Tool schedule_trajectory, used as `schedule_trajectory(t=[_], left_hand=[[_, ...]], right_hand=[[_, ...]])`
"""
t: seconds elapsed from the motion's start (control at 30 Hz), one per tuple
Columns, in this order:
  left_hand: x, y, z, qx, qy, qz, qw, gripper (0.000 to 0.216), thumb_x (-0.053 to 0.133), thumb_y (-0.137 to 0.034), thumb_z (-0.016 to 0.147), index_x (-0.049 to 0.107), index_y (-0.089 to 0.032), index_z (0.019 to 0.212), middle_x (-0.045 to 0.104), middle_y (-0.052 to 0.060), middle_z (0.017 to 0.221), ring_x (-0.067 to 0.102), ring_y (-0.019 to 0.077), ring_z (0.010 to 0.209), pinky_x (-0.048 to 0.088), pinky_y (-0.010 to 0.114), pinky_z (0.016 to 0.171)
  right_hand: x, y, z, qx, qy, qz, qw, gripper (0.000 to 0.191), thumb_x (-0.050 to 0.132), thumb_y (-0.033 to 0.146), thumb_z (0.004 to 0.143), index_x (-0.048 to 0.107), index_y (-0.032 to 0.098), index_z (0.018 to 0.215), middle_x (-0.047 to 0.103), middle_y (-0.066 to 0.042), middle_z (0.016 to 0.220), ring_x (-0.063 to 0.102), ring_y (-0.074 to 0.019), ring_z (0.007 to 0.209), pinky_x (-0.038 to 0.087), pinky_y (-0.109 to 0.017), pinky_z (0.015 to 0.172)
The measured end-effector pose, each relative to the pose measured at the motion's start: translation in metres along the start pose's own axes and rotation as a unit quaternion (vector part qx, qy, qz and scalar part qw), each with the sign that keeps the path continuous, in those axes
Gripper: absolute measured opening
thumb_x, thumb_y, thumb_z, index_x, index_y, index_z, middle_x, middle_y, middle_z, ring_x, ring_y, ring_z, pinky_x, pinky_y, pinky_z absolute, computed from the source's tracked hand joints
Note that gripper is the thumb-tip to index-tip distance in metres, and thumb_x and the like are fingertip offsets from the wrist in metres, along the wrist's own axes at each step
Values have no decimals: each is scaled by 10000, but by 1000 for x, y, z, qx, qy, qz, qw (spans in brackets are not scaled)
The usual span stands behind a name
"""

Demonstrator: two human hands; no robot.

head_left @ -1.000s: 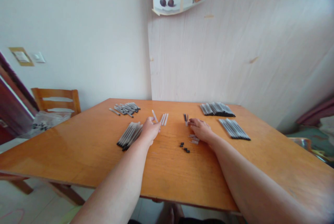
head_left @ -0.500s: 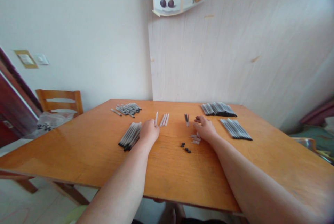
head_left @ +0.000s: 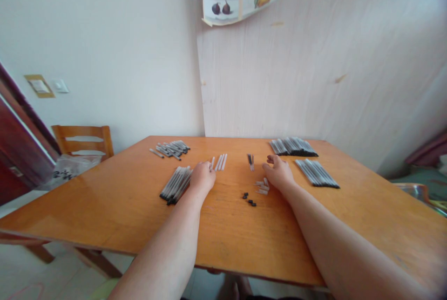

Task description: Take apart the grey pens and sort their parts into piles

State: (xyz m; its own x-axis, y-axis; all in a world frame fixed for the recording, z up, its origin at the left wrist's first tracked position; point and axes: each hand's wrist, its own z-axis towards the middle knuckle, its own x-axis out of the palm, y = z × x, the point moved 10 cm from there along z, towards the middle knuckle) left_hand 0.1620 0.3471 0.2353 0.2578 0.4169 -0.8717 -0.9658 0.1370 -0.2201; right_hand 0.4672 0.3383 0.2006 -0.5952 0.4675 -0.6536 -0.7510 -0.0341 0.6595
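Observation:
My left hand point(head_left: 203, 176) pinches a white pen barrel point(head_left: 213, 162) by its near end, just left of several similar white barrels point(head_left: 221, 162) lying side by side. Under and beside that wrist lies a bundle of capped pens point(head_left: 175, 183). My right hand point(head_left: 280, 172) hovers low over the table with its fingers apart and holds nothing that I can see. To its left are thin dark-tipped refills point(head_left: 250, 161). Small clear pen caps point(head_left: 262, 187) lie just below its fingers, and short black plugs point(head_left: 249, 199) are scattered nearer to me.
A loose pile of pens point(head_left: 171, 149) is at the back left of the wooden table point(head_left: 223, 230). Two rows of pens, one at the back point(head_left: 292, 146) and one nearer point(head_left: 316, 173), lie on the right. A chair point(head_left: 84, 140) stands beyond the left edge.
My left hand has lowered the white barrel toward the others, and it stands out less from my fingers. My right hand has shifted slightly right, away from the refills. The view has tilted up a little.

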Motion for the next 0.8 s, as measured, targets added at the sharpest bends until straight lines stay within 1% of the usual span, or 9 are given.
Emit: schedule_trajectory(t=[0.17, 0.37, 0.63, 0.8], left_hand=[[5, -8, 1, 25, 13, 4, 1000, 195, 536, -190, 773, 672, -158, 910, 661, 121, 933, 594, 216, 904, 417, 273, 786], [8, -12, 1, 51, -13, 5, 999, 249, 514, -177, 801, 647, -155, 1010, 649, 109, 994, 583, 195, 952, 414, 270, 852], [6, -16, -1, 69, -21, -12, 997, 283, 507, -136, 808, 624, -155, 1065, 640, 103, 1049, 575, 188, 997, 408, 272, 899], [7, -18, 0, 79, -12, -24, 997, 311, 479, -102, 805, 632, -148, 1073, 648, 99, 1070, 574, 184, 1019, 403, 269, 914]], right_hand=[[1, -6, 2, 11, -7, -3, 1000, 473, 499, 349, 785, 551, 157, 1214, 658, -91, 1110, 532, -256, 1106, 394, -343, 923], [0, -7, 1, 18, -13, 0, 1000, 460, 499, 341, 792, 566, 151, 1205, 663, -96, 1099, 531, -252, 1112, 393, -335, 922], [-3, -5, 0, 22, -13, -1, 1000, 457, 502, 345, 792, 576, 151, 1200, 660, -105, 1103, 537, -259, 1102, 400, -339, 916], [-3, -4, -1, 19, -16, 2, 1000, 450, 500, 345, 800, 582, 143, 1193, 657, -113, 1111, 542, -256, 1095, 399, -336, 921]])
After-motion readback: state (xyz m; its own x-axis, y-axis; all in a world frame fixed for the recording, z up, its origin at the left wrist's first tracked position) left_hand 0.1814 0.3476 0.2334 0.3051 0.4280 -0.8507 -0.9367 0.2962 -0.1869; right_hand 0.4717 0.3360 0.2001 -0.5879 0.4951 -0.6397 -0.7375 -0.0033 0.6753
